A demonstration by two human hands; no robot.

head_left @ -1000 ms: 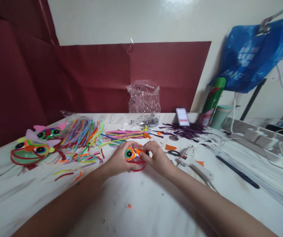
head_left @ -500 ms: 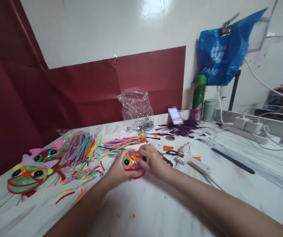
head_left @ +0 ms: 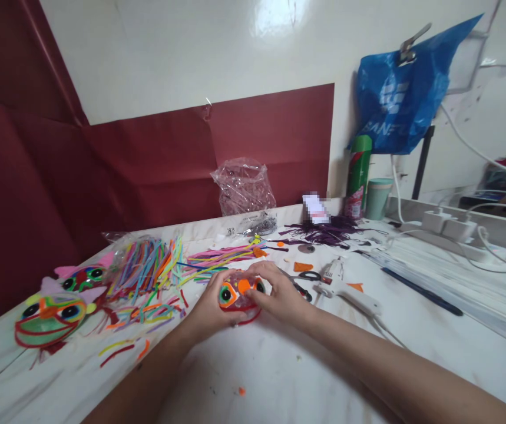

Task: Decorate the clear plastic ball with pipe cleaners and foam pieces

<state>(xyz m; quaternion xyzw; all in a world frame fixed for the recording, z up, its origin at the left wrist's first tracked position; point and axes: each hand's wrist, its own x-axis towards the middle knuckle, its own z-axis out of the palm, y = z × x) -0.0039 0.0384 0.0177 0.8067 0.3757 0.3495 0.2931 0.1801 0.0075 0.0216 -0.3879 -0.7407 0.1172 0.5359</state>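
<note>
Underneath, table [head_left: 274,377]: is seen below the craft face [head_left: 237,304].
Pipe-cleaner bundle [head_left: 140,268]: is laid left of the craft face.
Left hand [head_left: 211,300]: fingers are wrapped around the craft face's left edge.
Right hand [head_left: 281,291]: the craft face's right edge is grasped.
Craft face: is held between both hands.
Orange disc [head_left: 244,286]: is set between the craft face's eyes [head_left: 225,294].

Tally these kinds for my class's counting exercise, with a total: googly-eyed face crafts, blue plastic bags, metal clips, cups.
Face crafts: 3 (one between the left hand and right hand, two at picture left)
Blue plastic bag: 1
Metal clip: 1
Pale green cup: 1
Total: 6
</note>
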